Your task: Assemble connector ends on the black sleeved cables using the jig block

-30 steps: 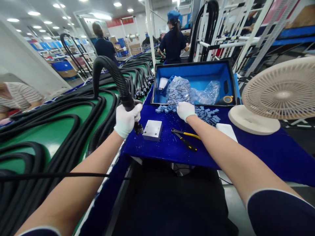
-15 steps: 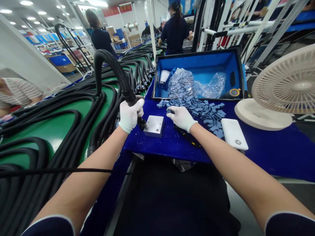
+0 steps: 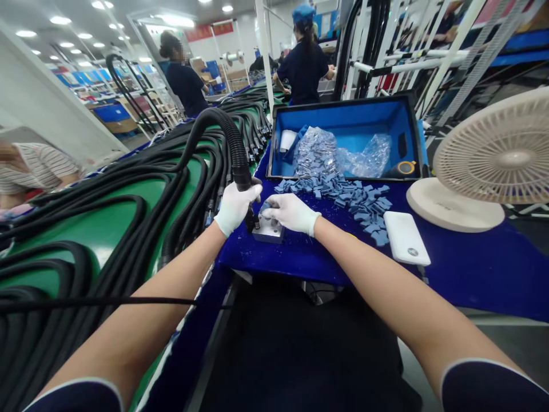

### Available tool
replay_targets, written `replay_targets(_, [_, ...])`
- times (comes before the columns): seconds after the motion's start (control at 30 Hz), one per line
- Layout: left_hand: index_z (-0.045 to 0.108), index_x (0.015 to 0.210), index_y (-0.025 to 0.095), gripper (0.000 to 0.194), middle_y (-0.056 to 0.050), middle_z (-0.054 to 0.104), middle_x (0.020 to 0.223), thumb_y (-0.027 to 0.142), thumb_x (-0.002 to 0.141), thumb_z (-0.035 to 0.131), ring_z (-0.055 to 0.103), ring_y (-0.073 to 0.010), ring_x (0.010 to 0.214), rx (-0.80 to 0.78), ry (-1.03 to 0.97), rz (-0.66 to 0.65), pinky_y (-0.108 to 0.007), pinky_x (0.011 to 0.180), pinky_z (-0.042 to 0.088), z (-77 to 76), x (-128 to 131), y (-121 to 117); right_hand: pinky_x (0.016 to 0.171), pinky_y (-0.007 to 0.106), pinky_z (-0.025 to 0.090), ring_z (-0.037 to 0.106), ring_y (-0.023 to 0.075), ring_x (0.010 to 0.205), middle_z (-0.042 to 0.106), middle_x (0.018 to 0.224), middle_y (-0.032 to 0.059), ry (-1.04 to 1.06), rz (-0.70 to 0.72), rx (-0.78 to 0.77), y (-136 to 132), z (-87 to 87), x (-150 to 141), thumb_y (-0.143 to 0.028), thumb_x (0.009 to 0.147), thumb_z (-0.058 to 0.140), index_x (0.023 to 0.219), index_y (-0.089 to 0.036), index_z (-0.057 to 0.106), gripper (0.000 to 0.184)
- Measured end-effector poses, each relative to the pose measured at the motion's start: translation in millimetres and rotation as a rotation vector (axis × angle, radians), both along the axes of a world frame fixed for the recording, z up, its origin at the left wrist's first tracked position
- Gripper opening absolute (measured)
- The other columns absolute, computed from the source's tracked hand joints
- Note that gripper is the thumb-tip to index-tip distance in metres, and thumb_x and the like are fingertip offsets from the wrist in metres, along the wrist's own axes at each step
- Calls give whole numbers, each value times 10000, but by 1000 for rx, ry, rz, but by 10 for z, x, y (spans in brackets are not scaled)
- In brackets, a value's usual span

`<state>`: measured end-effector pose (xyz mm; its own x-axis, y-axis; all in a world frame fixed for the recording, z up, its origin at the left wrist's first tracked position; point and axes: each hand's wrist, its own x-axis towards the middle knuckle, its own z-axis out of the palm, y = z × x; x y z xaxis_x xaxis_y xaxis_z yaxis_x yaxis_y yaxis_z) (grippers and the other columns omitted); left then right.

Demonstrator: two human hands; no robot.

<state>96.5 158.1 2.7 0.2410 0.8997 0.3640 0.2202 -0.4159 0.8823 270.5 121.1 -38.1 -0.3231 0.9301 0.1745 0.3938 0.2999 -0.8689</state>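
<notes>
My left hand (image 3: 234, 206), in a white glove, is closed around the end of a black corrugated hose (image 3: 227, 140) that arches up and back over the green belt. The hose tip points down at a small grey metal block (image 3: 269, 229) on the blue mat. My right hand (image 3: 291, 213), also gloved, rests on that block with its fingers pinched on a small blue piece (image 3: 266, 206). A pile of the same blue pieces (image 3: 351, 197) lies just behind my right hand.
A blue bin (image 3: 347, 123) holds plastic bags of blue pieces and a yellow tape measure (image 3: 403, 167). A white flat device (image 3: 405, 245) and a white fan (image 3: 493, 163) stand at the right. Many black hoses (image 3: 107, 223) cover the green belt. Two people work at the back; another sits far left.
My right hand has come from the pile of blue pieces to the metal block with one piece. My left hand has brought the hose end closer to the block.
</notes>
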Motion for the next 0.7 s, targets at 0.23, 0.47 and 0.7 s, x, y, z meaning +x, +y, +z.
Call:
replay_targets(0.23, [673,999,131,287,-25,652,764,307,777,714,633,-173,725,-95,-124,-34,-316,729,523,-96,8,34,571,240,447,582,131,578,663,668,4,12,41,-56,186,-71,-202,-421,801,693,700,-152,649,291])
replay_targets(0.47, [587,1032,174,338,-30,659,796,436,849,695,626,-140,646,-77,-218,-53,-278,645,535,23,-258,-55,555,235,477,608,132,569,715,698,29,-34,42,-117,147,-17,-135,-530,781,723,797,-143,744,388])
replay_targets(0.7, [565,1251,204,463,-45,697,959,415,844,625,660,-148,647,-228,91,460,-274,581,569,57,-2113,-871,642,264,548,692,170,708,768,895,72,-22,55,-97,79,-169,-39,-347,825,697,1038,-149,765,299])
